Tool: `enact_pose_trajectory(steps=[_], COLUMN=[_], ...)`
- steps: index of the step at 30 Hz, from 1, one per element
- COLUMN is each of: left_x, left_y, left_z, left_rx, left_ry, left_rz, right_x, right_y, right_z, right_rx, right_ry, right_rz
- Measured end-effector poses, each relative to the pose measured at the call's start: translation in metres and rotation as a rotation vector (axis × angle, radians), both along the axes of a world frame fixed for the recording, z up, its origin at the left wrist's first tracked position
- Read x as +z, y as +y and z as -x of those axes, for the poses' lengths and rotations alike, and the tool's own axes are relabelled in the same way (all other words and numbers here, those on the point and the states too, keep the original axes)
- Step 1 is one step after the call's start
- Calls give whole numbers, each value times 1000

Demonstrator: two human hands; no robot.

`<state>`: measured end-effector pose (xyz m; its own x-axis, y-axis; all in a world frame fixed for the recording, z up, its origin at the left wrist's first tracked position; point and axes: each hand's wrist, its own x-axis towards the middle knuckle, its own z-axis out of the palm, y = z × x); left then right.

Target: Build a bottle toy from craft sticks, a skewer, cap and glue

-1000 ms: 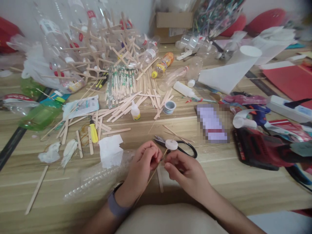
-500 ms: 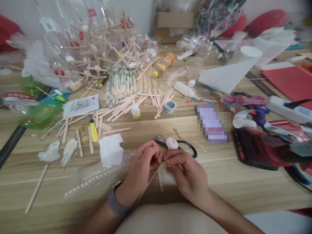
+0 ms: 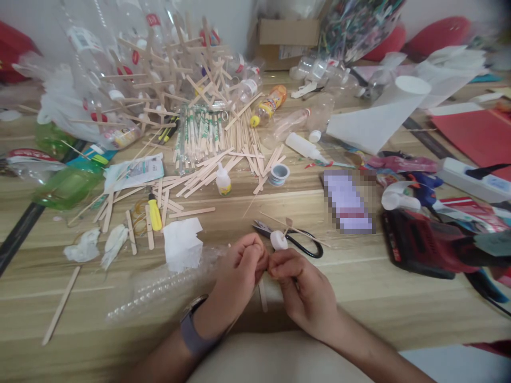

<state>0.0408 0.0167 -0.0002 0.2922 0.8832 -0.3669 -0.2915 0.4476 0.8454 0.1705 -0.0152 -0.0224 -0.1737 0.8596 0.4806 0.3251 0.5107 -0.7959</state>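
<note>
My left hand (image 3: pixel 241 270) is closed, its fingers curled round a thin bamboo skewer that they mostly hide. Beside it, my right hand (image 3: pixel 304 287) pinches at the same skewer, and the fingertips of both hands nearly meet. A white bottle cap (image 3: pixel 279 241) sits just above the right fingertips, with a thin stick tip showing over it. Behind the cap lie black-handled scissors (image 3: pixel 309 249), blades toward the left. Under the hands, a flat wooden craft stick (image 3: pixel 262 296) rests on the table.
White paper (image 3: pixel 182 242) and a clear plastic piece (image 3: pixel 159 291) lie left of the hands. Farther back are a glue bottle (image 3: pixel 223 180), a small tub (image 3: pixel 278 174), a yellow screwdriver (image 3: pixel 154 213) and many craft sticks. A phone (image 3: pixel 348 202) and red power tool (image 3: pixel 427 250) are at right.
The white cap has shifted slightly left and down and turned, and a stick tip now shows above it. The skewer's lower length, seen below the hands before, is barely visible.
</note>
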Motion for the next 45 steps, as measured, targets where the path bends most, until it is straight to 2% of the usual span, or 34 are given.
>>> enact_pose_trajectory(steps=[6, 8, 10, 13, 17, 19, 21, 23, 26, 34, 38, 39, 41, 45], left_x=[2, 3, 4, 8, 16, 20, 22, 21, 18, 24, 24, 23, 21, 17], left_y=[0, 2, 4, 4, -1, -4, -8, -10, -10, -3, 1, 1, 2, 2], left_z=[3, 6, 10, 16, 21, 22, 21, 19, 18, 19, 20, 21, 22, 23], left_rx=[5, 43, 73, 81, 111, -9, -127, -196, -232, -238, -209, -202, -208, -225], left_ry=[23, 138, 338, 629, 870, 908, 920, 934, 951, 834, 724, 684, 590, 425], left_rz=[-30, -100, -191, -399, -806, -989, -1046, -969, -776, -374, -270, -249, -217, -178], right_x=[-6, -7, -8, -6, -4, -3, -2, -1, 0, 2, 6, 6, 6, 4], right_y=[0, 0, 1, 2, 4, 4, 4, 4, 4, 5, 4, 3, 4, 11], right_z=[-1, -1, -2, -4, -7, -8, -9, -9, -9, -9, -6, -5, 0, 8], right_rx=[17, -3, -41, -86, -115, -134, -148, -152, -152, -127, -163, -177, -149, 71], right_ry=[56, 100, 135, 154, 159, 148, 140, 138, 130, 111, 97, 133, 306, 749], right_rz=[57, 73, 74, 72, 70, 82, 82, 66, 40, 52, 74, 122, 318, 823])
